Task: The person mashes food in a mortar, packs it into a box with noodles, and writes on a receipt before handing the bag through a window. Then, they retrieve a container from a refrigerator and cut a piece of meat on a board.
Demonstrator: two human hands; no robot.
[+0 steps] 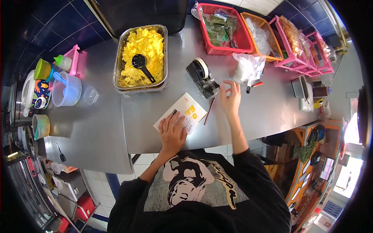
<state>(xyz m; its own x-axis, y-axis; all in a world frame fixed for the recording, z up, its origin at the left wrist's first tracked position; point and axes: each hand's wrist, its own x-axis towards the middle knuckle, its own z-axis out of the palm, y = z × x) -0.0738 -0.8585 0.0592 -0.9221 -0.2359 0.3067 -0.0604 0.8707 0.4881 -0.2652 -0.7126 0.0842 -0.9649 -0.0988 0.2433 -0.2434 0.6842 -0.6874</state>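
Note:
My left hand [172, 134] lies flat with fingers spread on a white paper packet [182, 110] with yellow print. A small dark piece [174, 112] sits on the packet by its fingertips. My right hand [230, 99] is raised beside the black tape dispenser [203, 77], its fingers curled and thumb and forefinger close together. Whatever may be between them is too small to make out. A dark pencil-like stick [209, 112] rests on the steel table between the packet and my right hand.
A tray of yellow shredded food [143, 46] with a black scoop [143, 66] stands at the back left. Red basket [227, 48], orange basket [268, 54] and pink racks [295, 72] line the back right. A clear plastic bag [248, 68] and markers [248, 88] lie before them.

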